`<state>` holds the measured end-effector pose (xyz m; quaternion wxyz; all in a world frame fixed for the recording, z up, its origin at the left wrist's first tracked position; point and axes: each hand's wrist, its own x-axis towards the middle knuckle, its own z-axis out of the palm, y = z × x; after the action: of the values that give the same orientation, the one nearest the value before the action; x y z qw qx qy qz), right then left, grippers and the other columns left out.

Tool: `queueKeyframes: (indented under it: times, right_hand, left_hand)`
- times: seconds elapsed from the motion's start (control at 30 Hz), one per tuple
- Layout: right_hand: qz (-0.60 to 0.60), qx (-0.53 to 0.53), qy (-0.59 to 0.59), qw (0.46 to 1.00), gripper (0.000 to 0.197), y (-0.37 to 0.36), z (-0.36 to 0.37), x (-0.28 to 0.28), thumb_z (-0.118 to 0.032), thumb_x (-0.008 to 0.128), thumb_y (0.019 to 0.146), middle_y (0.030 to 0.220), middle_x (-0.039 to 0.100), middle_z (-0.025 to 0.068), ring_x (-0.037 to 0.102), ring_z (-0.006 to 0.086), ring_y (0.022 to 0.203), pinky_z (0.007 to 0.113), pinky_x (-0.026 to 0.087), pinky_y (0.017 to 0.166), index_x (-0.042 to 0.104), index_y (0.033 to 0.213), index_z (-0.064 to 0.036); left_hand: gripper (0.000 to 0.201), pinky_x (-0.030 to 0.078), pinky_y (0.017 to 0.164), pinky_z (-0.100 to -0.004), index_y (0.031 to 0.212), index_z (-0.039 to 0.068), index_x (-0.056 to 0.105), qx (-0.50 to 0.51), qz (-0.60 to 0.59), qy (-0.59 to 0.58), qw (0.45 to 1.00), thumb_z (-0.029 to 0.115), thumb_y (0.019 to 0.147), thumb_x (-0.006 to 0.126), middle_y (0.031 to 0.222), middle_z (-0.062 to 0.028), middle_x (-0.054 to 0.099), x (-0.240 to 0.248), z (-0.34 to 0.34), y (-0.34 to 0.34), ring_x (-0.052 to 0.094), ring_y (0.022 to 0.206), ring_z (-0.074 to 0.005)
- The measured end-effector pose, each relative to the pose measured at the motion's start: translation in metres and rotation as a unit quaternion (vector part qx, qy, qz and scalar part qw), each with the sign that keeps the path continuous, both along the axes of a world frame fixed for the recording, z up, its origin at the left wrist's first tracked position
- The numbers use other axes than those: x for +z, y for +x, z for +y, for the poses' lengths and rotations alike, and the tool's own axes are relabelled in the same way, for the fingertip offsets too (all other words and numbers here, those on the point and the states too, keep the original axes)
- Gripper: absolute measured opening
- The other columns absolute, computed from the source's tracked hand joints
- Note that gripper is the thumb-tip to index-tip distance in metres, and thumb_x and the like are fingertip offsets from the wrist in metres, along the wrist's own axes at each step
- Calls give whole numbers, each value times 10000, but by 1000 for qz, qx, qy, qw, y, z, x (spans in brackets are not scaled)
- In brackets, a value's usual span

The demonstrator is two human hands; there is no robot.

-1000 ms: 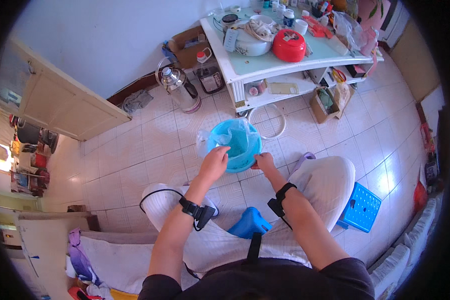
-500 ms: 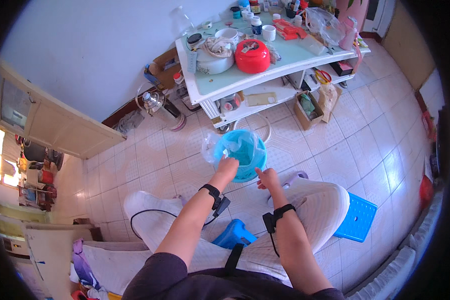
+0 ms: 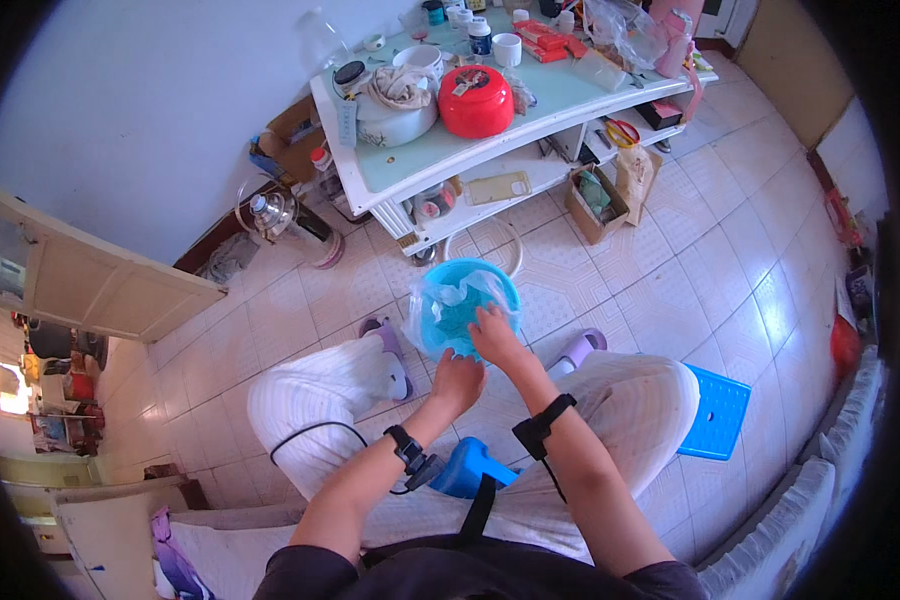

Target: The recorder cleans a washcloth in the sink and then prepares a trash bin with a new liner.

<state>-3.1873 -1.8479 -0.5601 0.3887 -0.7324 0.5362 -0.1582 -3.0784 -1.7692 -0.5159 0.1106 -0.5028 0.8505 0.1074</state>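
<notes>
A light-blue plastic bucket [image 3: 511, 290] stands on the floor between my feet. A clear plastic bag [image 3: 432, 305] lines it, its loose film spilling over the left rim and bunched across the opening. My left hand [image 3: 459, 384] is closed at the near rim, its fingertips on the bag's edge and partly hidden. Over the right side of the opening, my right hand [image 3: 496, 337] has its fingers bent and pinched at the bag film. Each wrist wears a black strap with a small device.
Ahead stands a white table [image 3: 410, 200] with a red round container [image 3: 475, 102] and much clutter. A cardboard box [image 3: 597, 205] is on the floor beside it, a glass-sided kettle-like vessel [image 3: 295, 220] to the left. A blue stool [image 3: 715, 412] stands right of my knee.
My right hand has moved left and forward from outside the bucket to over its opening. My left hand has come back to the near rim. The bag film now lies differently, and the view has shifted.
</notes>
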Motion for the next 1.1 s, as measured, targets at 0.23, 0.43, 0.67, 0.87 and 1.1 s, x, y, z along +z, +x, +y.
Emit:
queueKeyframes:
  times: [0.23,0.43,0.67,0.87,1.1]
  right_hand:
    - [4,-216,-79,973,615,-24,22,-13,-144,619,794,1323,353,336,329,485,1244,493,309,1046,362,1300,93]
    - [-145,-398,26,906,450,-47,12,-47,-304,643,844,1056,613,143,565,223,964,334,438,846,553,1120,40]
    - [-268,-495,329,759,331,-50,-17,-29,-362,562,870,789,554,19,525,155,774,333,419,708,621,954,-47]
    - [-227,-437,359,793,231,-86,-19,-63,-266,560,862,760,611,18,587,142,725,364,472,707,644,907,-55]
    - [-86,-384,55,918,205,-108,-25,-45,-182,657,771,592,595,25,581,145,584,298,483,602,673,753,21]
  left_hand:
    - [236,488,729,-383,965,14,595,404,393,59,824,236,910,536,896,-113,627,-55,18,34,624,859,-238]
    - [379,490,738,-318,1216,70,493,640,620,219,397,268,902,566,1002,-56,565,-68,21,45,569,817,-161]
    - [438,461,821,-305,1277,71,475,624,602,30,498,327,925,528,1171,-61,519,-107,37,65,510,1054,-142]
    - [510,449,905,-342,1303,41,451,564,621,194,509,380,931,529,1198,-87,546,-100,17,84,551,1067,-191]
    - [406,510,800,-333,1150,11,566,296,400,248,831,268,852,665,1128,-151,613,-42,4,121,639,923,-230]
